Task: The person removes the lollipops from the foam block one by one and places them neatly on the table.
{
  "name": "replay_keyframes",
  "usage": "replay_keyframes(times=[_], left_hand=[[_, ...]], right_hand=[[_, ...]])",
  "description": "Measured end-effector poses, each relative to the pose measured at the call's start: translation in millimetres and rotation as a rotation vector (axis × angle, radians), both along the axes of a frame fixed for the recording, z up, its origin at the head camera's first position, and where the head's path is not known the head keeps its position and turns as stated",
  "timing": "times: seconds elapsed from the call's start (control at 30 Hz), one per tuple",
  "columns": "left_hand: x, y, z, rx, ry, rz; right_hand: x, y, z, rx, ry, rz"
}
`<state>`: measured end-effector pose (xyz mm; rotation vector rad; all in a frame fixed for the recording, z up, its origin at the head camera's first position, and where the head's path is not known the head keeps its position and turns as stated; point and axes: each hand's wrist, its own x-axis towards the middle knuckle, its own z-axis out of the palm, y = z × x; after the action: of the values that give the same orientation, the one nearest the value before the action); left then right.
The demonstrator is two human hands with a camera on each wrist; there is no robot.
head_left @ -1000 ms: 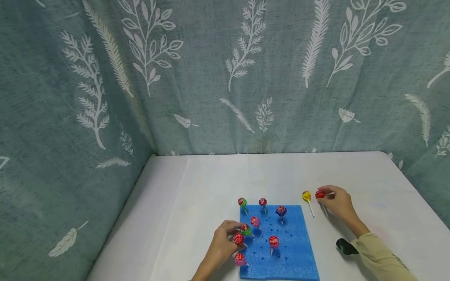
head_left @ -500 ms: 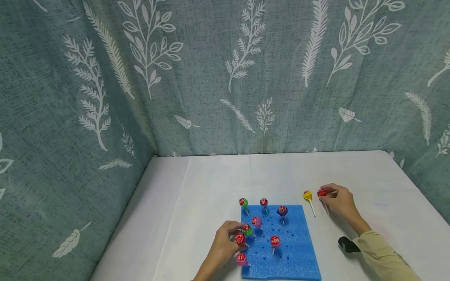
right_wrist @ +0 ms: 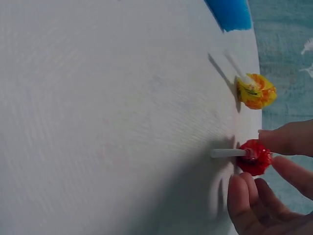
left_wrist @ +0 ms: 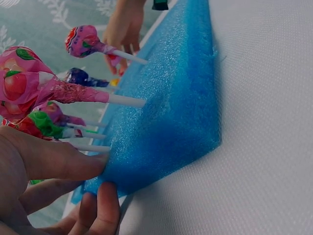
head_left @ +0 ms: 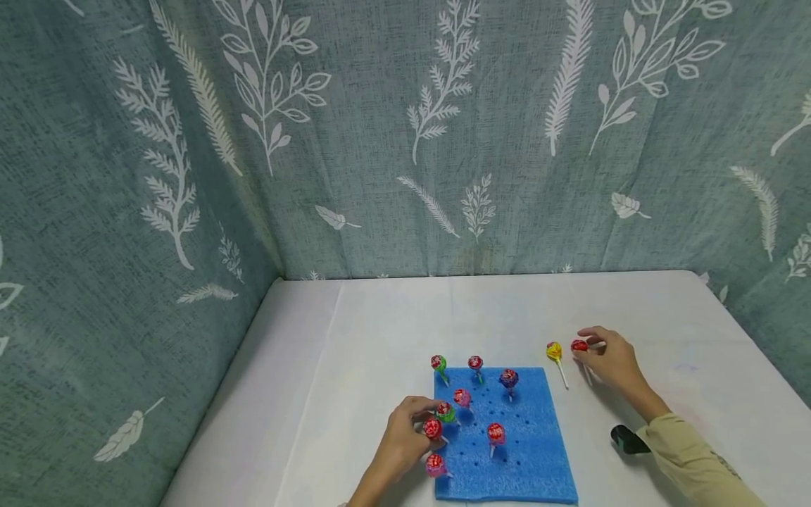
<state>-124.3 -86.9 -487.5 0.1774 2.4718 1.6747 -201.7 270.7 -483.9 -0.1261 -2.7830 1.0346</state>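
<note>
Along the left edge of the blue foam block (head_left: 538, 465), your left hand (head_left: 402, 435) has its fingers bent beside a red-topped lollipop (head_left: 432, 427); you cannot tell whether it pinches the stick or just the foam. Across the block stand more lollipops, their wrappers bearing print you cannot read; a pink lollipop (left_wrist: 22, 83) by the left wrist camera shows fruit pictures. Right of the block, on the white worktop (head_left: 355, 338), lies a yellow lollipop (head_left: 554, 351), stick toward you, its dark marks illegible. Just right of that is the red lollipop (head_left: 579, 346), its long axis nearly parallel to the yellow one's, head away and stick toward you, so from it the block lies leftward and nearer your body. Your right hand (head_left: 613, 359) is far the nearer: thumb and forefinger, part bent, touch the wrapped head from two sides and appear to pinch it, leaving the stick free. You can make out no lettering there.
</note>
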Motion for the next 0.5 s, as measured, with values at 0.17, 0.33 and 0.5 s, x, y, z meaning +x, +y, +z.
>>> replay_keyframes(times=[0.17, 0.33, 0.5], left_hand=[[-0.5, -0.5, 1.2, 0.008, 0.001, -0.004], [-0.7, -0.3, -0.3, -0.008, 0.013, -0.001], [-0.3, 0.2, -0.8, -0.027, 0.02, 0.001]], right_hand=[[1.3, -0.1, 6.9, 0.019, 0.061, 0.006], [-7.8, 10.0, -12.1, 0.055, 0.101, -0.008], [-20.6, 28.4, -48.9, 0.061, 0.153, 0.009]])
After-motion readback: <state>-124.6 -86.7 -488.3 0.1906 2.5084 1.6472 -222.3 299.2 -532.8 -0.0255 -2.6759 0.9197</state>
